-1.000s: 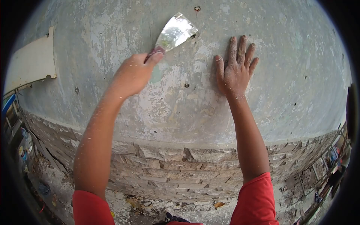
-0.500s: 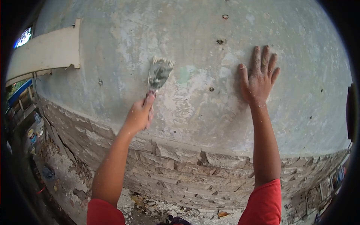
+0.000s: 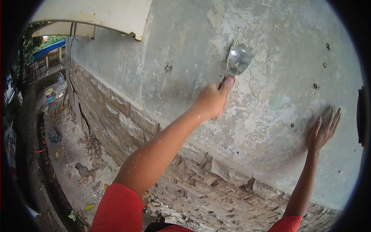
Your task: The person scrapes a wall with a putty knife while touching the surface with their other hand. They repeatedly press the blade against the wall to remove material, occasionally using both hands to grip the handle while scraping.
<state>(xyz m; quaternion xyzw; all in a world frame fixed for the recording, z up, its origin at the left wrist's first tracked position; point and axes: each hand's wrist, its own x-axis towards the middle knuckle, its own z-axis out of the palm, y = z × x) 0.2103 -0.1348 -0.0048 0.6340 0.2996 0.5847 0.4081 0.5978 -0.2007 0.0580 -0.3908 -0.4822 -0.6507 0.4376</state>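
Observation:
My left hand (image 3: 213, 98) grips the handle of a putty knife (image 3: 240, 58), its broad metal blade pointing up against the wall. Pale, flaky material clings along the blade's top edge. The grey-green wall (image 3: 193, 46) has patchy white areas of worn paint around the blade. Farther right, my right hand (image 3: 324, 129) lies flat on the wall with its fingers stretched upward, holding nothing. Small holes show in the wall above and to the left of that hand.
Rough stone cladding (image 3: 116, 104) covers the wall's lower part. A pale panel (image 3: 92, 13) juts out at upper left. On the littered ground at left stand a paint bucket (image 3: 49, 95) and a plastic bottle (image 3: 61, 78), with a dark crumpled bag (image 3: 55, 136) nearer.
The view has turned left, so more of the ground and panel shows. The putty knife has moved to another patch left of its earlier spot. My right hand stays on the wall.

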